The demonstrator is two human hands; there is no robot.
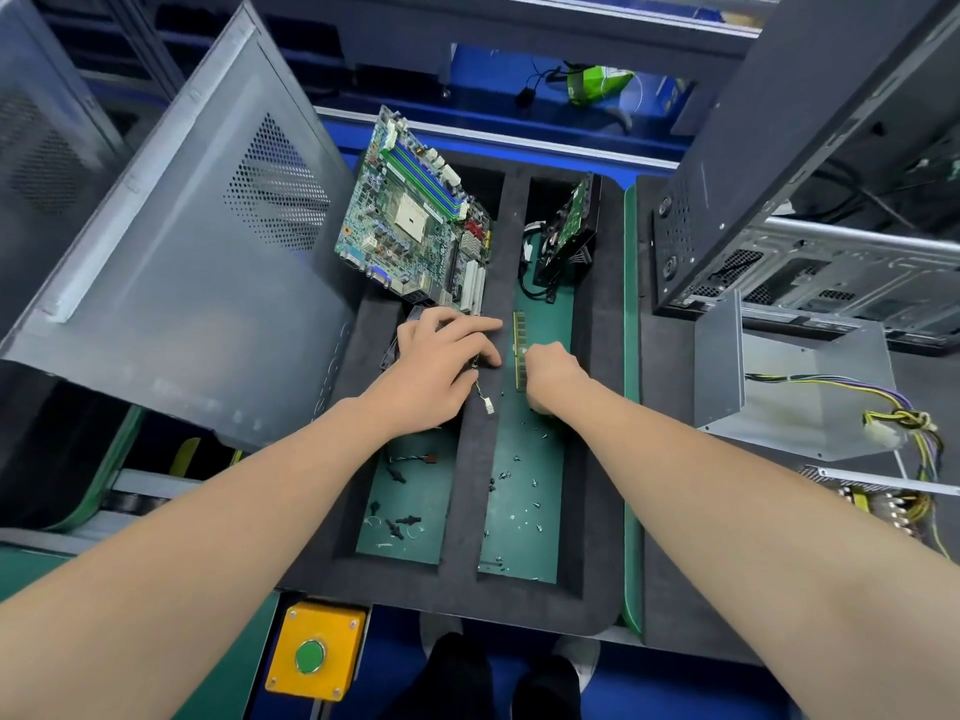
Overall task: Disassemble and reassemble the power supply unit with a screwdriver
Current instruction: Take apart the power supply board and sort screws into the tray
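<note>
The grey metal power supply housing (789,392) lies on the mat at the right, with its yellow and purple cable bundle (914,423) trailing out. Below it, part of its inner board (883,504) shows under a perforated strip. My left hand (441,366) rests with fingers stretched over the black foam tray's divider (475,459), next to a thin wire with a white plug (488,405). My right hand (553,376) is curled, knuckles up, in the right compartment beside a RAM stick (519,335). Its fingertips are hidden. No screwdriver is in view.
Several loose screws (524,485) lie in the right compartment and black plastic pins (400,519) in the left. A motherboard (415,215) and a hard drive (569,226) lean at the tray's far end. A case side panel (182,252) stands left, an open computer case (831,148) right, and a yellow button box (314,652) near.
</note>
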